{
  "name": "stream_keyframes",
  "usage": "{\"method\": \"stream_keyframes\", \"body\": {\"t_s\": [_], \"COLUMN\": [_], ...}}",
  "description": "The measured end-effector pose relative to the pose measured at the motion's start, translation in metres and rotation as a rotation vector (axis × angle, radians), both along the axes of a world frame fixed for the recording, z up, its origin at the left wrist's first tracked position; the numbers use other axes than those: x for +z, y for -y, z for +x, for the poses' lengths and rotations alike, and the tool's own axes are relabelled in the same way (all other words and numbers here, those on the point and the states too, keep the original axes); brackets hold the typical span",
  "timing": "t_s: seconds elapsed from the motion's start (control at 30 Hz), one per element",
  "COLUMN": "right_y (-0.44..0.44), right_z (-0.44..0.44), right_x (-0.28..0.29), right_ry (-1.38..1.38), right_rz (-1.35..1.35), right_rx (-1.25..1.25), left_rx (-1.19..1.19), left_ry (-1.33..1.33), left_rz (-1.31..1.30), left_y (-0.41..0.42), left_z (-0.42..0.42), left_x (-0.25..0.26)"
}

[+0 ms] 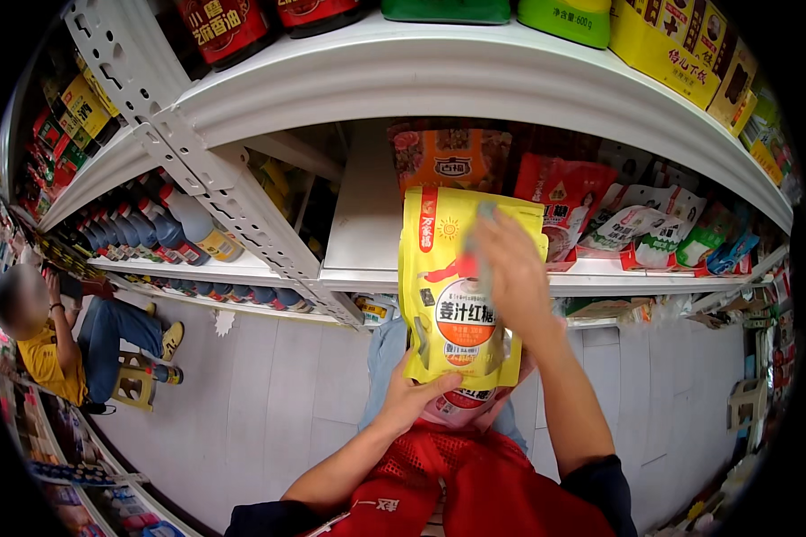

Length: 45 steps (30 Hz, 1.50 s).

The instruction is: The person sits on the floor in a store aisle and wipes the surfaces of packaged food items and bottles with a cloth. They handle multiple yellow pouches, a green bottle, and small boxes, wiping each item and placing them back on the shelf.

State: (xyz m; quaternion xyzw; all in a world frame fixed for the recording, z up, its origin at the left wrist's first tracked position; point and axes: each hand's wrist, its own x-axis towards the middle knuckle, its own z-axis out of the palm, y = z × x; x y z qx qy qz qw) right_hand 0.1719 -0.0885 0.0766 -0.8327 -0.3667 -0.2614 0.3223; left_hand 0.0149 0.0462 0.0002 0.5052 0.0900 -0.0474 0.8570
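A yellow plastic pouch (420, 309) stands upright before me, bearing writing and a round label. My left hand (416, 396) grips its bottom edge, thumb on the front. My right hand (514, 272) lies over the upper right of the pouch, with a blurred greyish cloth (485, 248) between its fingers and the pouch's face. Below and behind the yellow pouch, a pink pouch (453, 413) rests at my lap, partly hidden. An orange pouch (451, 161) and a red pouch (563, 194) stand on the shelf just beyond.
A white metal shelf (430, 74) arches across in front, with a perforated upright (235, 208) at left. Small white and green pouches (658, 225) fill its right side. Sauce bottles (168, 225) line the left shelves. At far left a person (57, 349) sits on a stool (133, 382).
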Motion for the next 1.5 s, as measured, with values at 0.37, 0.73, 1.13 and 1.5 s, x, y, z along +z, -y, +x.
{"method": "stream_keyframes", "body": {"t_s": [0.37,0.73,1.13,1.5], "right_y": [0.061,0.092,0.102,0.086], "right_z": [-0.042,-0.099,-0.106,-0.112], "right_x": [-0.013,-0.061,-0.07,-0.042], "right_ry": [-0.411,-0.868,-1.165,-1.201], "right_rz": [0.57,0.671,0.797,0.672], "right_rx": [-0.378,-0.389,-0.064,0.049], "left_rx": [-0.118,-0.178,-0.295,-0.283], "left_ry": [-0.037,-0.147,-0.089,0.221], "left_rz": [0.046,0.1,0.36,1.057], "left_y": [-0.018,-0.037,-0.027,-0.013], "left_z": [-0.004,0.008,-0.041,-0.07], "left_x": [-0.005,0.021,-0.014,-0.029]}}
